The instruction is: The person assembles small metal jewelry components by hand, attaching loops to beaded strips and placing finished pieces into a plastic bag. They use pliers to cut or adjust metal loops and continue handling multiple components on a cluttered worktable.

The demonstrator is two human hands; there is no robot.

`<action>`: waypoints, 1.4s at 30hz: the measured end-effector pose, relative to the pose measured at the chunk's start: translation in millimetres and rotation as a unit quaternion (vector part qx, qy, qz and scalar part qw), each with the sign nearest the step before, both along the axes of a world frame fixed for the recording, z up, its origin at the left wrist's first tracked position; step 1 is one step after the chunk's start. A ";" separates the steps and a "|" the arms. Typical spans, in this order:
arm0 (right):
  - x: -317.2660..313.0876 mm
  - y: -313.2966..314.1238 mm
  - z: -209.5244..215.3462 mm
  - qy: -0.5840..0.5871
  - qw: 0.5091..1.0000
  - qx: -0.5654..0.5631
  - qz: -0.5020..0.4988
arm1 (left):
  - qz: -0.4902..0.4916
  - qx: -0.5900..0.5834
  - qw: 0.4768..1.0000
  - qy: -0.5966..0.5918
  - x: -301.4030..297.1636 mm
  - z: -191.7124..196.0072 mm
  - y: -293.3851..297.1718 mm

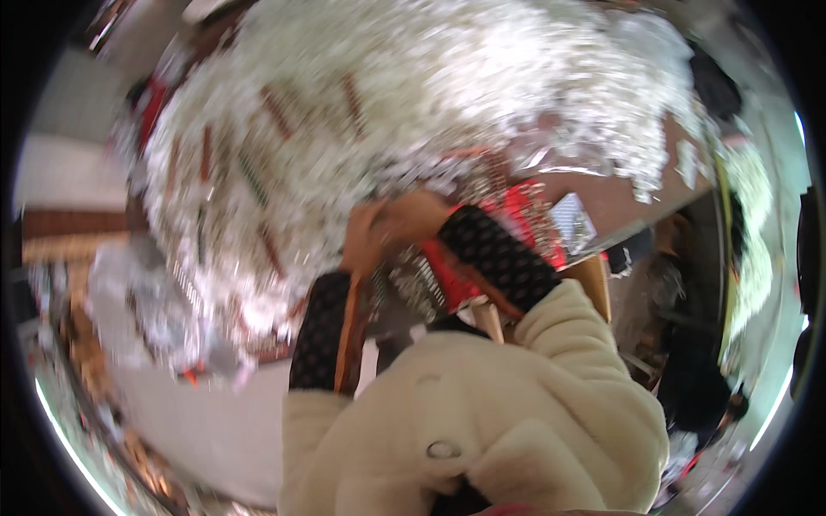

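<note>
2 hands (391,228) together, grip unclear through blur, against 1 heap of white shredded material (413,95).

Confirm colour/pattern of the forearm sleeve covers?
Black with small light dots on both sleeve covers, worn over a cream fleece jacket. Head view, though blurred.

Blurred red package (527,225) right of centre, small silvery packet (574,222) just beside it

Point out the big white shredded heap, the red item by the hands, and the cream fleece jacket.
white shredded heap (404,95), head view, upper middle.
red item (525,211), head view, top face.
cream fleece jacket (516,404), head view, chest.
</note>
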State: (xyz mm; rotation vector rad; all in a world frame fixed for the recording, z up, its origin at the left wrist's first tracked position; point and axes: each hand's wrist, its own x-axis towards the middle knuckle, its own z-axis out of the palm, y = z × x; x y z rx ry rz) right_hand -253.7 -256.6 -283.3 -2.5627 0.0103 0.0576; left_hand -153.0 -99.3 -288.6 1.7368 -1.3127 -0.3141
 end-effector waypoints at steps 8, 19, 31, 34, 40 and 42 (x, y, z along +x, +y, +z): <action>-0.5 8.8 15.5 -0.012 0.991 0.043 -0.128 | -0.008 0.067 0.996 0.066 4.3 3.8 -9.8; 1.9 1.8 4.4 0.003 0.980 0.026 -0.199 | 0.037 0.083 0.995 0.028 7.0 -10.9 -21.2; 5.2 0.0 17.4 -0.018 0.989 0.073 -0.125 | 0.020 0.021 0.996 0.082 16.6 10.2 -19.5; 8.1 -0.3 18.8 -0.031 0.987 0.074 -0.141 | 0.085 0.070 0.989 0.100 18.1 13.7 -17.2; 9.2 4.2 27.1 0.000 0.987 0.070 -0.143 | 0.065 0.116 0.981 0.139 24.4 21.3 -12.2; 9.8 4.5 26.7 0.018 0.987 0.064 -0.144 | 0.055 0.097 0.984 0.136 24.1 22.5 -11.9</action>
